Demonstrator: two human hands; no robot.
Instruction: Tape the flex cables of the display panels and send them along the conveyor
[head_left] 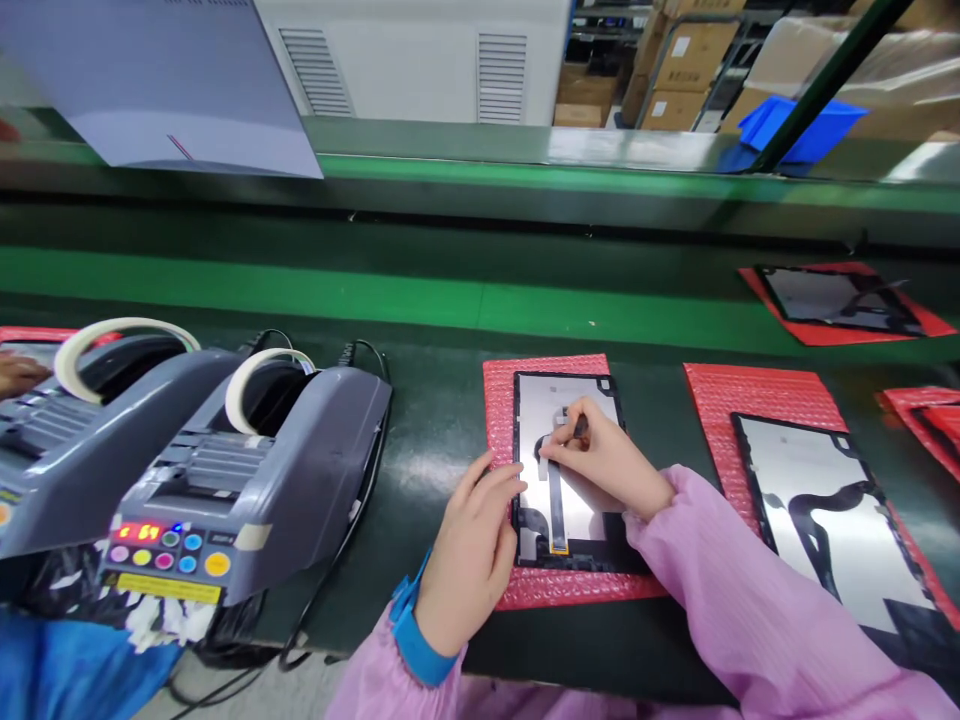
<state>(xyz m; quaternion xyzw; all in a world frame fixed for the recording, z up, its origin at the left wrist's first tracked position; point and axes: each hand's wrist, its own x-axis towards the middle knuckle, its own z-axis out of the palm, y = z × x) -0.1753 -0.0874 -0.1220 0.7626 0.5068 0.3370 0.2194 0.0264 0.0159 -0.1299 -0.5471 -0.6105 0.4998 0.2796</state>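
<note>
Nearer dispenser [289,490] bears a tape roll [235,392]. Panel [586,505], silvery, black-bordered, lies on red wrap [555,590]; left hand [465,545], fingers spread, touches its edge; right hand [604,455] pinches a pale strip [543,466].

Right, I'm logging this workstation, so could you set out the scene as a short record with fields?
Left hand: touching left edge of display panel
Right hand: pinched over the panel's flex cable; held item unclear
Under panel: red bubble wrap
Left wrist: blue wristband
Left of panel: two tape dispensers
Right of panel: another display panel on red bubble wrap
</note>
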